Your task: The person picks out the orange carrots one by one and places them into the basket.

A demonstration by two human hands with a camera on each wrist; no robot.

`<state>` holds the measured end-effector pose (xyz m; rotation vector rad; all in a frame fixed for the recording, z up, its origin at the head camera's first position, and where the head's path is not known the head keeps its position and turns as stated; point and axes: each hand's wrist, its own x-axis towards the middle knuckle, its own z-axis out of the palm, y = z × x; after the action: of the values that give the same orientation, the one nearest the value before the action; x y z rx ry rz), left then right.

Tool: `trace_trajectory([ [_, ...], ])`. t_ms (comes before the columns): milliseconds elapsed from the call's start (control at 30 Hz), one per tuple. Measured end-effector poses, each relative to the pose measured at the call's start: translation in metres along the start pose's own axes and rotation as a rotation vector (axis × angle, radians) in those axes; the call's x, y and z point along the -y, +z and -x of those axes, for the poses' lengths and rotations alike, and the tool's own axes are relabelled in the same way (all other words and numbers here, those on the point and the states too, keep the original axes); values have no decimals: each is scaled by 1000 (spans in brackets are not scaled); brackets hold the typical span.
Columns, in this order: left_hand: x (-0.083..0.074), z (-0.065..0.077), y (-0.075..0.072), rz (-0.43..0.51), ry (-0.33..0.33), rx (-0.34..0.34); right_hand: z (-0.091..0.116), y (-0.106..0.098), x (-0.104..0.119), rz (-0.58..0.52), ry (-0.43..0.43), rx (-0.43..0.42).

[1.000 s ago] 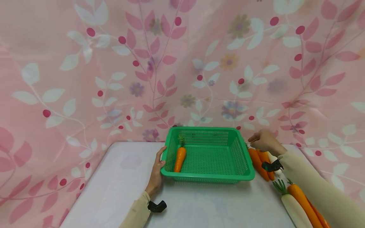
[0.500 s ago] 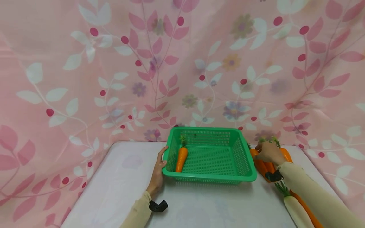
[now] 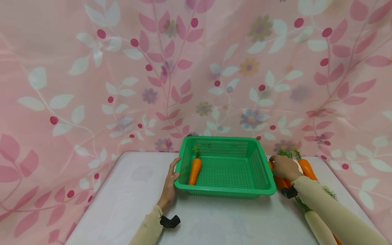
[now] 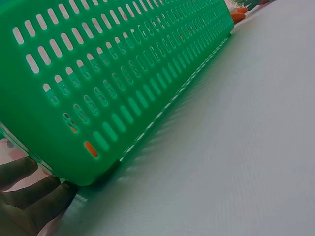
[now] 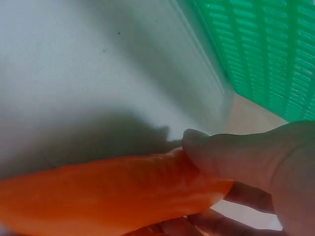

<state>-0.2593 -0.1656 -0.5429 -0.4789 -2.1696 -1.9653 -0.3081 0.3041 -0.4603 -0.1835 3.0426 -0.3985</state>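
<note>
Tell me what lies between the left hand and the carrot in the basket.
The basket's left wall stands between the left hand and the carrot; the head view shows this.

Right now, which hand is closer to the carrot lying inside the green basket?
Left. The left hand touches the left side of the basket, just across from that carrot; the right hand grips another carrot beyond the basket's right side.
</note>
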Motion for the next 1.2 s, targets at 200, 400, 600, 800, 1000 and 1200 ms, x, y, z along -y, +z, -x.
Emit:
trace_trajectory([
  [200,1,0,0,-2,2,4,-3,3,2,31,-19,-6],
  [400,4,1,1,-5,-8,6,-7,5,4,33,-38,-9],
  [600,2,0,1,-5,-10,6,-7,7,6,25,-54,-9],
  [800,2,-1,0,6,-15,1,-10,7,5,27,-64,2],
  [1000,2,0,1,5,-19,0,-14,3,3,19,-22,92],
  [1200,0,0,1,9,-42,-2,-14,3,7,34,-86,85],
])
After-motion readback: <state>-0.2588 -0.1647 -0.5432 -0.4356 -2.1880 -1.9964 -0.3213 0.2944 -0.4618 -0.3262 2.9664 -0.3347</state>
